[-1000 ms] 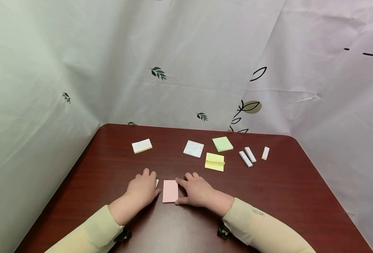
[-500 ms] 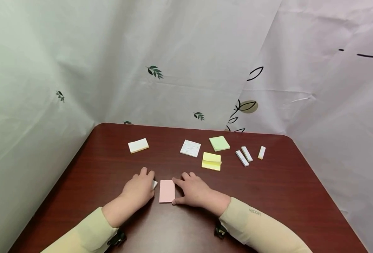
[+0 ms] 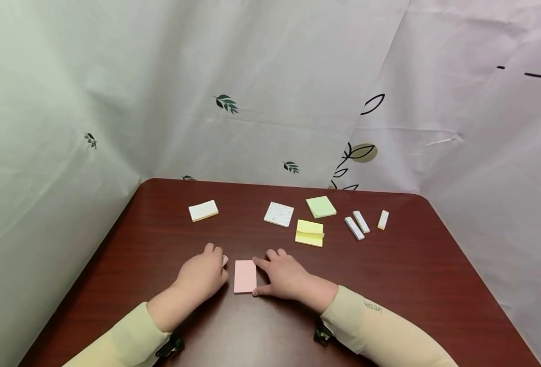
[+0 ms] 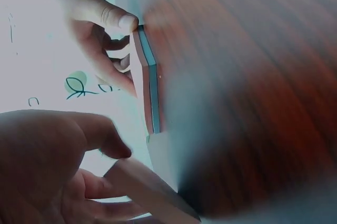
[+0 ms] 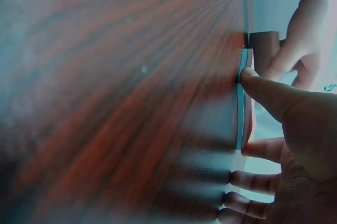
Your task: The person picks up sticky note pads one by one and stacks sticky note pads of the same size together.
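A pink sticky note pad (image 3: 245,277) lies on the table, nearly upright to the front edge. In the left wrist view its side shows a pinkish upper layer over a teal layer (image 4: 154,97). My right hand (image 3: 286,278) holds the pad's right side, thumb and index finger at two corners, other fingers spread. Left of it, my left hand (image 3: 200,274) pinches a small pale pad (image 4: 152,190), tipped up on edge beside the pink one with a gap between. From the head view, only a bit of this pale pad shows past the fingers.
Farther back lie a white pad (image 3: 204,210), a patterned white pad (image 3: 278,214), a green pad (image 3: 321,206) and a yellow pad (image 3: 309,233) with a raised sheet. Three narrow strips, one of them a white strip (image 3: 382,220), lie right. A curtain (image 3: 261,127) hangs behind.
The left thumb has drawn in, and the pale pad in that hand has turned up on its edge. The left hand sits slightly farther from the pink pad. The right hand stays put.
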A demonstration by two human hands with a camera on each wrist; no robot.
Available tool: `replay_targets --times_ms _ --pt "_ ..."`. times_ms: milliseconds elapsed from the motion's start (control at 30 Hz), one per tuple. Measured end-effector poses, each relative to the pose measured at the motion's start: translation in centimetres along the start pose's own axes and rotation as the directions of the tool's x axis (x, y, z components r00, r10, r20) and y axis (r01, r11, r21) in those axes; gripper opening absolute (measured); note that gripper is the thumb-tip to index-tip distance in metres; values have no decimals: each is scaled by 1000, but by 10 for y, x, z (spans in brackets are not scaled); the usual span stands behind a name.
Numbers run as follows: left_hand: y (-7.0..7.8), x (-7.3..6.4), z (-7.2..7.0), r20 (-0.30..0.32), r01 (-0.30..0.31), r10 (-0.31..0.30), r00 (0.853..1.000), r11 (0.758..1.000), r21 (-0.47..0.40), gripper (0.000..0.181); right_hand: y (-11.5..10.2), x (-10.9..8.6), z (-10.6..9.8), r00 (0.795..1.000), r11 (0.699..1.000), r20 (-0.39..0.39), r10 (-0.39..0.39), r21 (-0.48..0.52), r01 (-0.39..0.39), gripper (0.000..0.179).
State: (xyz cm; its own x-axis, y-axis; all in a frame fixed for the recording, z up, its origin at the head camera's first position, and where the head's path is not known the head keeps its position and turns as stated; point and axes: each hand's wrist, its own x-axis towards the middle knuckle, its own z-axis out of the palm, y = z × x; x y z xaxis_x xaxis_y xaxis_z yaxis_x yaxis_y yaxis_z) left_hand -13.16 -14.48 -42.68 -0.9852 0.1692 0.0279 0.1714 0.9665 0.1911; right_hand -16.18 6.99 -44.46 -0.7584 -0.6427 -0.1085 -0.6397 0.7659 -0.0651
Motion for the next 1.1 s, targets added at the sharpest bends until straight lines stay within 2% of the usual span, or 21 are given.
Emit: replay_targets --times_ms 233,467,667,933,1100 --pt "-6 -3 -2 -100 -9 12 995 999 35 17 -1 -1 -3 1000 1000 4 -1 7 1 79" --pt "-14 -1 -7 -106 -10 15 994 999 42 10 -2 -2 -2 1000 1000 2 -14 7 14 78" --pt "-20 2 -10 -73 -18 20 997 1000 25 12 -2 -2 -3 1000 1000 0 -14 5 14 78" --pt "-27 8 -14 9 2 -2 1000 999 -37 12 -2 -2 -4 1000 1000 3 -11 4 11 78" --pt "-30 8 -17 77 46 -37 996 993 -113 10 -2 -2 -4 1000 1000 1 -14 -3 14 78"
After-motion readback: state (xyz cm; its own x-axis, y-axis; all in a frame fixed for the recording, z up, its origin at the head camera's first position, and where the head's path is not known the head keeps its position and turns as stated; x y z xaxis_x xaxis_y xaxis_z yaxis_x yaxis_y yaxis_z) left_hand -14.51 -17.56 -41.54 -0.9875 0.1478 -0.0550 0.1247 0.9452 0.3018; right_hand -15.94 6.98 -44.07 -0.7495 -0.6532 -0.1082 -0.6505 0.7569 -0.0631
